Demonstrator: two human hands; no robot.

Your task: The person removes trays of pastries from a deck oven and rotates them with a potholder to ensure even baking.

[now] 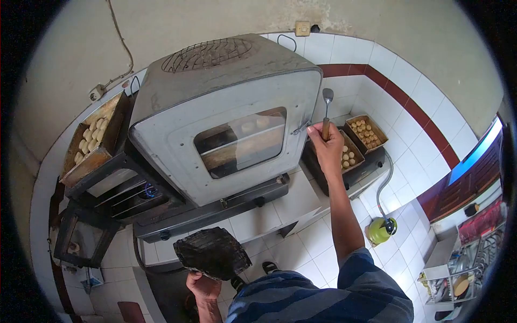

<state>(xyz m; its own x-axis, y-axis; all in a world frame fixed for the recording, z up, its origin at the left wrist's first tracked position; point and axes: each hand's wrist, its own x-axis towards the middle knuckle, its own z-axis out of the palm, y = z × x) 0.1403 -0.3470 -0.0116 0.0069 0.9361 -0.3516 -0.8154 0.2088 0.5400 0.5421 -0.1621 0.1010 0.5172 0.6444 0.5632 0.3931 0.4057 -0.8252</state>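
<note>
My right hand (328,151) is closed around the wooden handle of a small metal spatula (327,97), its blade pointing up. The fingertips of that hand are right at the latch (300,128) on the oven door (177,126). The door is closed, and pale round dough pieces show through its window. Low in front of the oven, my left hand (203,285) grips the near edge of a blackened, creased flat pad (212,252).
At the left stands a smaller oven (118,188) with its door (86,234) hanging down and a tin of dough pieces (89,140) on top. Two tins of small rounds, one a browned tin (383,141), sit right. A green gas cylinder (381,231) and dish rack (452,269) stand right.
</note>
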